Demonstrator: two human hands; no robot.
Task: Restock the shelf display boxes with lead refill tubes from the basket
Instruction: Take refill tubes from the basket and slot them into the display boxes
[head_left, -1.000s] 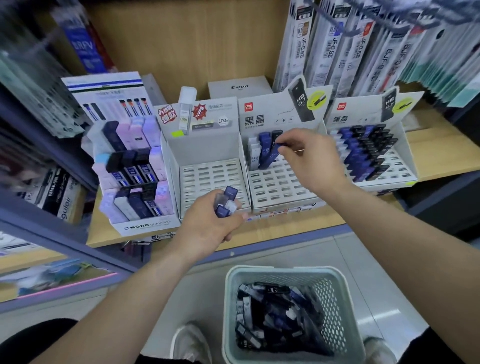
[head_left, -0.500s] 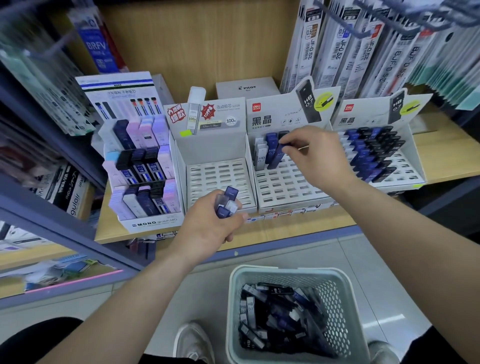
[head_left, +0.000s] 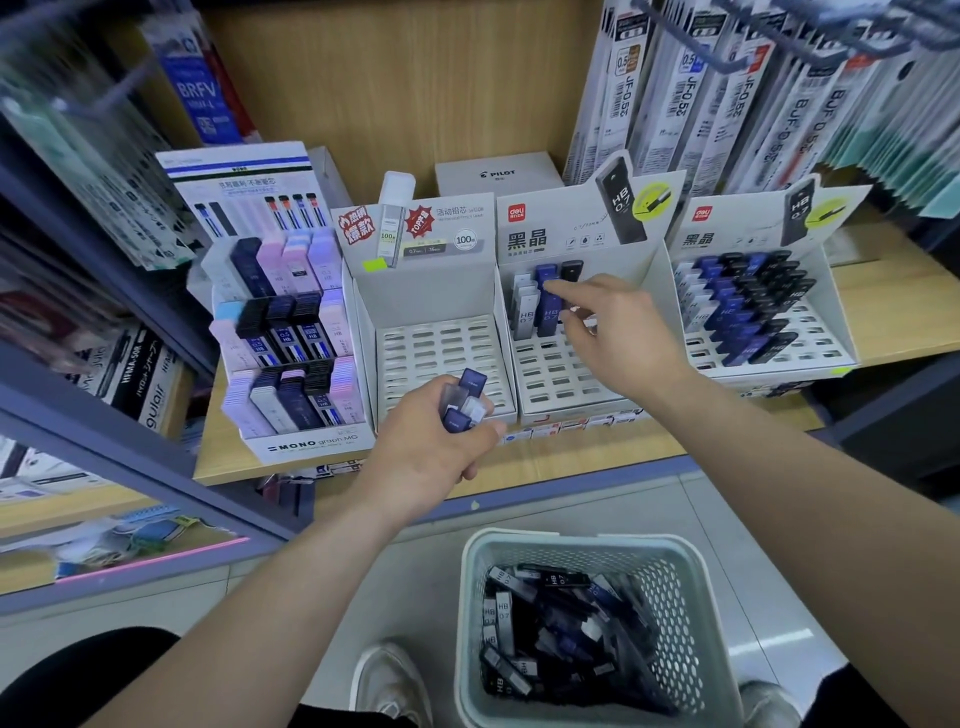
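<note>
Now left hand (head_left: 436, 447) grips tube bundle (head_left: 465, 402); right hand (head_left: 618, 332) outstretched, index fingertip touching blue tube (head_left: 546, 314) in display box (head_left: 550, 374).

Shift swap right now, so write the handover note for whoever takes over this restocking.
Hands: left grip holds a bunch of tubes in front of the white box; right grip presses an index finger on a blue tube in the middle box.
Done: that box has a few tubes at its back; the right box is mostly filled.
Left: the white box shows only bare slots; the basket on the floor holds many tubes.
</note>
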